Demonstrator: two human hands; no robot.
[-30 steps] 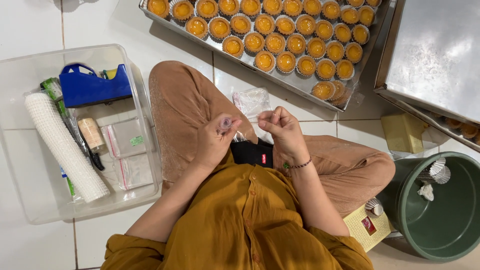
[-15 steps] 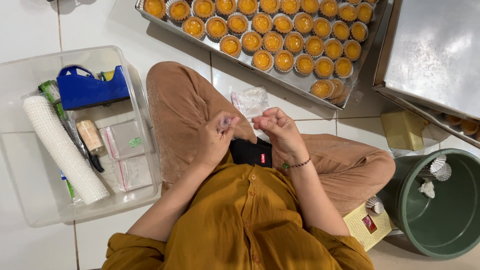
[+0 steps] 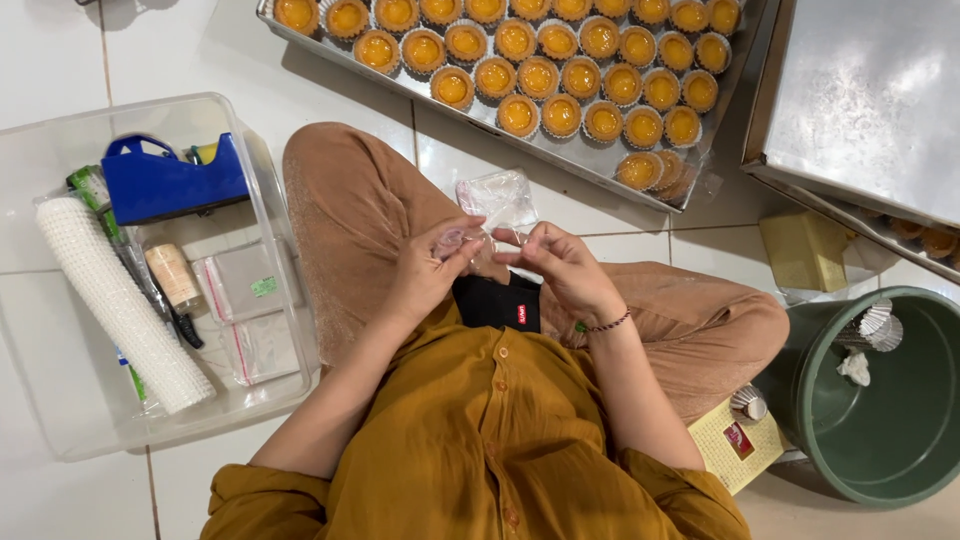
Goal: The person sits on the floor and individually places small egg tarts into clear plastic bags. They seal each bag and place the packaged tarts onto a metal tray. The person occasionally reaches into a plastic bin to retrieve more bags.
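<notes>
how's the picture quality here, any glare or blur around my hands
Head view: even indoor light, sharp overall; soft glare on the steel tray top right; left hand and right hand crisp, but the clear bag between them is hard to outline.

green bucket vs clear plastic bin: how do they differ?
The green bucket is round, opaque and deep; the clear plastic bin is rectangular, see-through and shallow. The bucket holds a few paper cups and scraps; the bin holds a blue tape dispenser, a white mesh roll and small bags. Both sit open on the tiled floor.
</notes>
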